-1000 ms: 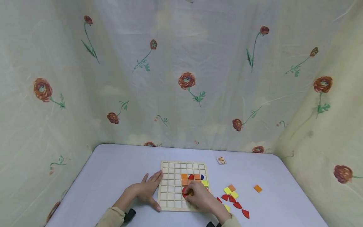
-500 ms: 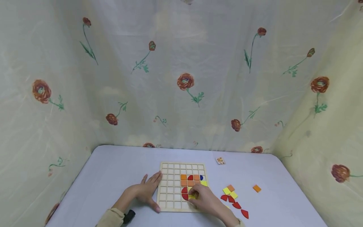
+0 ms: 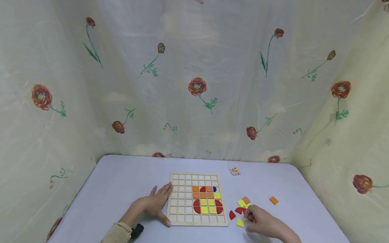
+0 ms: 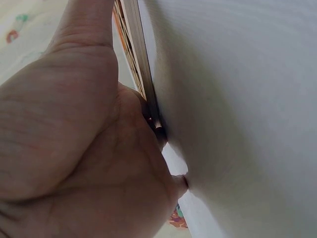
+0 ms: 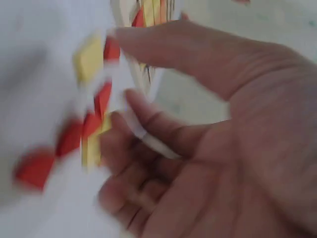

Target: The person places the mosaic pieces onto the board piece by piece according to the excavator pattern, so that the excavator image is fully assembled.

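A pale wooden grid board (image 3: 181, 202) lies on the table, several of its cells filled. Four-cell yellow squares (image 3: 204, 210) sit between red curved pieces (image 3: 197, 206), below orange and salmon squares (image 3: 203, 195) and a blue piece (image 3: 214, 189). My left hand (image 3: 155, 204) rests along the board's left edge, fingers and thumb spread; the left wrist view shows the board's side (image 4: 141, 59) beyond the palm. Over the loose pieces at right hovers my right hand (image 3: 262, 221), thumb and fingers apart with nothing between them. It partly hides red quarter-circle pieces (image 5: 37, 168).
Near the board's right side lie a loose red quarter-circle (image 3: 232, 215), a yellow square (image 3: 240, 222) and a salmon square (image 3: 245, 200). Farther right is an orange square (image 3: 274, 200). A small picture card (image 3: 235, 171) lies toward the back. A flowered curtain (image 3: 182, 101) surrounds the table.
My right hand has let go of a yellow square in the board's lower cells and moved right, over the loose pieces. My left hand has stayed at the board's edge.
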### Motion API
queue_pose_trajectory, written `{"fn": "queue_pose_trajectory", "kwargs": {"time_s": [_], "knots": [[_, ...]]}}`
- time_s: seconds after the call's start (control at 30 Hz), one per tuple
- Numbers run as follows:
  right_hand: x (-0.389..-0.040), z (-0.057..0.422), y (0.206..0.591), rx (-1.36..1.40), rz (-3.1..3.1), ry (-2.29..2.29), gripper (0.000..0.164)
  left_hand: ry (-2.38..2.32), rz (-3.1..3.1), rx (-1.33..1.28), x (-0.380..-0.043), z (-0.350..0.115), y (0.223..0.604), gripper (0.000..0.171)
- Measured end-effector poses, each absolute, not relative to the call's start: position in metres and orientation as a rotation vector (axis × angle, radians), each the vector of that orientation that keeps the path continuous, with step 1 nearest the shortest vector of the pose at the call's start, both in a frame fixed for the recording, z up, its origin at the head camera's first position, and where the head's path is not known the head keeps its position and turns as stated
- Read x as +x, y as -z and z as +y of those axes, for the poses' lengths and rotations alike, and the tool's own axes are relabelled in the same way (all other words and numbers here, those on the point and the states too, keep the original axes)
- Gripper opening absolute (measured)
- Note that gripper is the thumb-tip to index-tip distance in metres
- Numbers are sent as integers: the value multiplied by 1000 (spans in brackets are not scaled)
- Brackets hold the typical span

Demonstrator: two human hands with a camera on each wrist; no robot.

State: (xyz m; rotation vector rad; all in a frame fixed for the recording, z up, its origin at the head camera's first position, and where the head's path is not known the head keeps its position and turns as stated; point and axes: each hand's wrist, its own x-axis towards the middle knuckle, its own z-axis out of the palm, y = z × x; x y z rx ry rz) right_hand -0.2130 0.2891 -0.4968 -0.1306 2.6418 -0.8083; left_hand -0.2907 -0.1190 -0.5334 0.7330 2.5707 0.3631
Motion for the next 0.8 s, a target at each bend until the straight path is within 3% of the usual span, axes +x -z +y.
{"fn": "queue_pose_trajectory", "kwargs": {"time_s": [0.17,0.37,0.8], "knots": [[-209,314,502,103,2641,661,30,-389,2563,709,-291,-120,534,142],[-210,326,514,132,2641,711,15,-398,2556,687,-291,-120,535,145],[-217,333,521,151,2768,692,17,-356,2577,691,-291,-116,534,142]]}}
